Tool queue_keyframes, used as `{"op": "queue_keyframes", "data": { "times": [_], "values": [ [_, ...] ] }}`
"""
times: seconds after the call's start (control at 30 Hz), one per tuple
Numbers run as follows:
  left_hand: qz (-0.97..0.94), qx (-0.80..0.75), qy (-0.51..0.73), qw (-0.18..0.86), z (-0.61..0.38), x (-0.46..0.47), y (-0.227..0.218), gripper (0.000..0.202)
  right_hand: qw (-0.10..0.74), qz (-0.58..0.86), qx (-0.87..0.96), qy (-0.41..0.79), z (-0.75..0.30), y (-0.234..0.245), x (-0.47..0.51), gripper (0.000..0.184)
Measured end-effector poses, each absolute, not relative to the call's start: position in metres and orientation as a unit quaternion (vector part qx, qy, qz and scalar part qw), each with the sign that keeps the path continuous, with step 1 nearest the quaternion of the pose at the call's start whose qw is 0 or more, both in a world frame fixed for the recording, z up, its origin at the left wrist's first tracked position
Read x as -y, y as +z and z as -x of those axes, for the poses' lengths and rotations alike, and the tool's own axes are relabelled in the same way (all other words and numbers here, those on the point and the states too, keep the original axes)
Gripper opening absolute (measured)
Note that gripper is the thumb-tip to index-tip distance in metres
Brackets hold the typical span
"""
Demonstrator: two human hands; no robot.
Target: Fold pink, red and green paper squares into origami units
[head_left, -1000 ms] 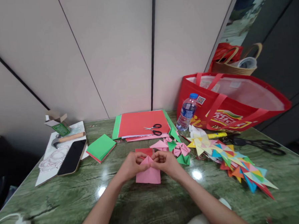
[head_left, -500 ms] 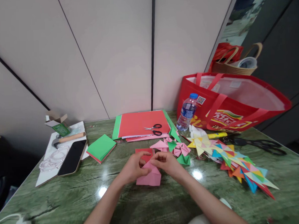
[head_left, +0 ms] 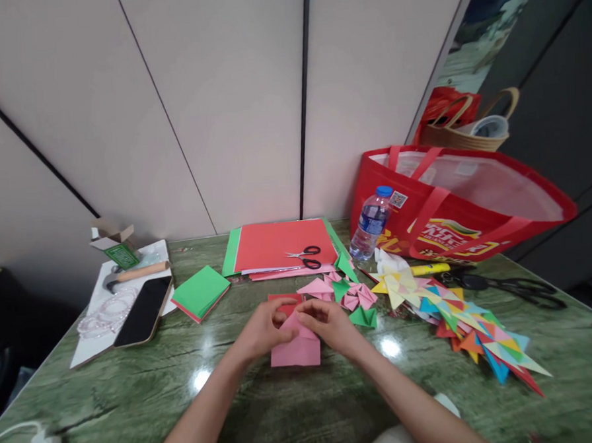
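Between my two hands is a pink sheet of paper [head_left: 295, 352], partly folded, its upper part narrowing to a point. My left hand [head_left: 266, 327] grips its left side, thumb lying over the paper. On the other side my right hand [head_left: 326, 320] pinches the fold near the top between thumb and fingers. Just behind the pink sheet lies a red paper [head_left: 283, 297], partly hidden by my fingers. Folded pink paper pieces [head_left: 358, 296] and a green folded piece [head_left: 364, 316] rest right of my right hand.
Small scissors [head_left: 305, 255] lie on a stack of red sheets [head_left: 277, 239]. A green paper pad [head_left: 201, 291], phone [head_left: 144, 312] and hammer [head_left: 137, 273] are leftward. Rightward are a water bottle [head_left: 370, 223], red bag [head_left: 424, 208], colourful folded-paper chain [head_left: 470, 325] and black scissors [head_left: 517, 284].
The pink paper's lower part now lies flatter and squarer towards me. My right hand has shifted slightly left along the fold; my left hand stays nearly in place.
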State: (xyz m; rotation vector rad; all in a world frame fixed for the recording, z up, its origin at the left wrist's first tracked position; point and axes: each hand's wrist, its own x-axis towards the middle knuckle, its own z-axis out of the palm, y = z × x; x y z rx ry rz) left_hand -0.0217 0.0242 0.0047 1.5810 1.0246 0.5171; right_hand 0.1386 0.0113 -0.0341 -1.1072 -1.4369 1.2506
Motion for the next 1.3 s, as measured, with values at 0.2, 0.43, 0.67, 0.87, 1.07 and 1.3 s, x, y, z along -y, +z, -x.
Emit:
{"op": "queue_keyframes", "data": {
  "times": [0.2, 0.43, 0.67, 0.87, 1.07, 1.3],
  "values": [
    [-0.664, -0.450, 0.233, 0.550, 0.021, -0.025, 0.001, 0.049, 0.440, 0.468, 0.571, 0.512, -0.139, -0.032, -0.011, 0.022],
    [-0.645, -0.441, 0.215, 0.586, 0.021, -0.026, -0.004, 0.024, 0.444, 0.481, 0.573, 0.493, -0.138, -0.031, -0.011, 0.019],
    [-0.636, -0.434, 0.234, 0.594, 0.024, -0.027, 0.008, 0.023, 0.443, 0.473, 0.586, 0.487, -0.139, -0.031, -0.012, 0.020],
    [-0.672, -0.456, 0.273, 0.516, 0.019, -0.026, 0.006, 0.024, 0.426, 0.463, 0.594, 0.502, -0.137, -0.034, -0.011, 0.022],
    [-0.704, -0.463, 0.289, 0.455, 0.013, -0.024, 0.002, 0.024, 0.414, 0.463, 0.602, 0.501, -0.136, -0.033, -0.010, 0.016],
    [-0.697, -0.469, 0.324, 0.434, 0.022, -0.029, 0.004, 0.027, 0.420, 0.467, 0.572, 0.528, -0.134, -0.033, -0.013, 0.009]
  ]
}}
